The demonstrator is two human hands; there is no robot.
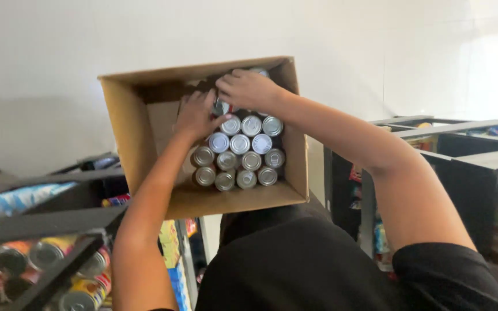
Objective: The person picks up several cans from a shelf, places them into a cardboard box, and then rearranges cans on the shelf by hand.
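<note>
Cans point(240, 151) stand upright in tight rows inside an open cardboard box point(145, 124), filling its right half; the left half shows bare cardboard. From the head view, the only one I have, I see their silver lids packed rim to rim, with the box tipped toward me and resting against the person's dark shirt point(301, 259).

My left hand point(196, 115) lies at the far edge of the pack, fingers curled round a can in the back row point(221, 107), so I read it as gripping that one, though the thumb side is hidden. My right hand point(248, 88) reaches over the far right corner of the box, knuckles up, fingers bent down among the back cans; I cannot tell whether it holds one or only rests there.

These look like rigid steel tins, likely heavy for their bulk, with smooth walls that could slip. I judge the best hold is round the body just under the top rim, lifted straight up, since the neighbours press close.

Dark shelves point(47, 222) to the left carry more tins lying on their sides point(47, 250); another shelf unit point(462, 150) stands to the right before a white wall point(59, 52).
</note>
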